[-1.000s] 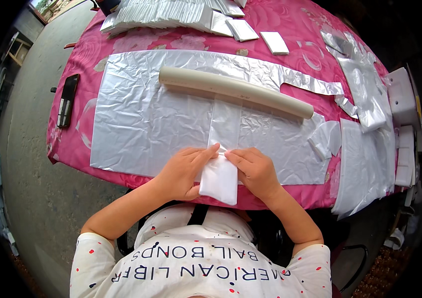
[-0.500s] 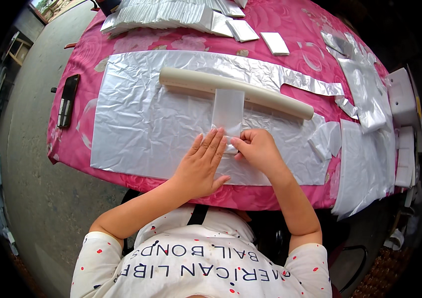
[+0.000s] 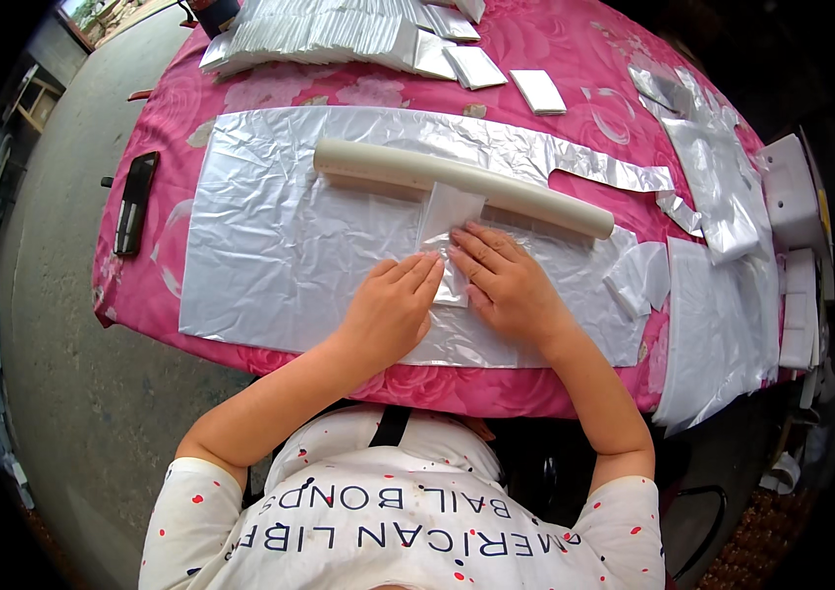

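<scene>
A narrow folded strip of clear plastic film lies between my hands, its upper end against a long beige tube. Along the strip's left edge rests my left hand, fingers stretched and held near each other. My right hand lies flat across its right side, fingertips on the film. Neither hand is closed round anything. Beneath everything spreads a large silvery plastic sheet, wrinkled and shiny. Part of the strip is hidden under my fingers.
Many folded plastic packets stand in a row at the far side, with a loose packet nearby. A black phone lies at left. More plastic sheets hang over the right edge of the pink tablecloth, beside white plastic containers.
My right hand has gone from a pinch at the strip's lower end to lying flat farther up. The strip has tilted slightly; my left hand has turned and its fingers have drawn together.
</scene>
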Available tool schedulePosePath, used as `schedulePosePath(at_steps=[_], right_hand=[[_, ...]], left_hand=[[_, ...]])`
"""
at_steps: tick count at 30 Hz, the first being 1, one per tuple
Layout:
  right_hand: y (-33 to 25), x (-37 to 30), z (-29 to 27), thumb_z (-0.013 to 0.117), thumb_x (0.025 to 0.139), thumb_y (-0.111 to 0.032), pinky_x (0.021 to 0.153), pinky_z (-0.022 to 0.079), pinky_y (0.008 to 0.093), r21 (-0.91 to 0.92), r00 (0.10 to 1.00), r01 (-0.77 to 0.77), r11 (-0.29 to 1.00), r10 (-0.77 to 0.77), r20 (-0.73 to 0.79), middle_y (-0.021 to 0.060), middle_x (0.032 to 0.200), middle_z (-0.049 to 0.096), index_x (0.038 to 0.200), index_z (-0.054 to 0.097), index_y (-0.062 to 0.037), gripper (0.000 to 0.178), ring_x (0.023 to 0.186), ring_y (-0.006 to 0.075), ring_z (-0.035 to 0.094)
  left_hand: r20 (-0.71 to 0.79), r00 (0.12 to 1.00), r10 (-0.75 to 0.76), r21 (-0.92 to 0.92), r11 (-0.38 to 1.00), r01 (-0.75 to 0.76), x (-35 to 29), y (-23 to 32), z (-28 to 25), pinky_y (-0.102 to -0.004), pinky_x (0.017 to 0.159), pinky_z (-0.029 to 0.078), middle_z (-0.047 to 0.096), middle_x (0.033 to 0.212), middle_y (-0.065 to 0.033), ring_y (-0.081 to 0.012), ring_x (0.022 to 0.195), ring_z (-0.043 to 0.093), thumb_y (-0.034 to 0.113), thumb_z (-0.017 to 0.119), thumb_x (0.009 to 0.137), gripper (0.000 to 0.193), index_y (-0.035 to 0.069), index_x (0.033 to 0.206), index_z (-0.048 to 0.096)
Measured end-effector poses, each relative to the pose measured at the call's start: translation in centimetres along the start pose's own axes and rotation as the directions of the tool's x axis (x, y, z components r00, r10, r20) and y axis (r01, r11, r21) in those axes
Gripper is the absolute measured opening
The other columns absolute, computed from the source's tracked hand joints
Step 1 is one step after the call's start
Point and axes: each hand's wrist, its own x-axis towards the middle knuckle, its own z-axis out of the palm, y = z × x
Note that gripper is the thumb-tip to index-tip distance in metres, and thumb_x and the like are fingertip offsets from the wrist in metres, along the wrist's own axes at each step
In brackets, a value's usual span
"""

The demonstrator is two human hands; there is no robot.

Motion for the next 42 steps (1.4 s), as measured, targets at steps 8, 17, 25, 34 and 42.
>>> schedulePosePath(at_steps=[8,17,25,34,42], right_hand=[[0.7,0.1,0.2,0.059,0.067,-0.004,0.077,0.049,0.0358,0.151,0.994,0.095,0.984,-0.084,-0.076,0.0077,0.098,0.063,0.093,0.063,-0.0050,0.026,0.090,0.0268,0.059],[-2.7,-2.4,1.0,0.063,0.065,-0.006,0.069,0.051,0.0315,0.143,0.981,0.158,0.977,-0.139,-0.136,0.0040,0.089,0.064,0.090,0.066,-0.0079,0.025,0.080,0.0211,0.061],[-3.1,-2.6,0.9,0.066,0.072,-0.008,0.061,0.047,0.0332,0.472,0.946,-0.243,0.847,0.315,-0.077,0.0087,0.076,0.062,0.089,0.067,-0.0068,0.017,0.068,0.0244,0.058],[-1.8,2.0,-1.5,0.059,0.084,-0.024,0.049,0.042,0.0274,0.432,0.580,-0.812,0.393,0.627,0.519,0.0071,0.055,0.058,0.066,0.063,0.0011,0.031,0.048,0.0122,0.058],[-1.0,2.7,-0.9,0.057,0.083,-0.023,0.051,0.044,0.0283,0.352,0.519,-0.855,0.381,0.630,0.578,0.0069,0.054,0.059,0.065,0.063,0.0006,0.030,0.049,0.0124,0.059]], left_hand=[[-0.001,0.976,0.216,-0.096,0.972,-0.215,-0.7,-0.2,-1.7,-0.0356,0.086,0.046,0.058,0.116,-0.0136,-0.0241,0.107,0.056,0.003,0.058,0.072,0.039,-0.001,0.111,0.056],[0.027,0.976,0.215,-0.225,0.953,-0.204,-3.9,-0.4,-1.9,-0.0368,0.084,0.044,0.058,0.117,-0.0128,-0.0247,0.104,0.057,0.005,0.057,0.065,0.053,0.001,0.118,0.053],[0.108,0.988,-0.110,-0.311,0.940,0.139,-2.4,-0.5,-1.8,-0.0317,0.067,0.046,0.066,0.084,-0.0087,-0.0225,0.081,0.063,0.002,0.061,0.074,0.056,0.004,0.127,0.047],[0.267,0.829,-0.492,-0.523,0.649,0.553,1.2,-1.1,-1.9,-0.0355,0.059,0.049,0.065,0.070,-0.0118,-0.0283,0.060,0.062,0.014,0.064,0.079,0.068,-0.010,0.132,0.029],[-0.138,0.963,-0.233,-0.185,0.961,0.206,1.6,0.0,-0.9,-0.0376,0.091,0.041,0.048,0.122,-0.0222,-0.0323,0.108,0.050,0.012,0.064,0.075,0.076,-0.008,0.136,0.025]])
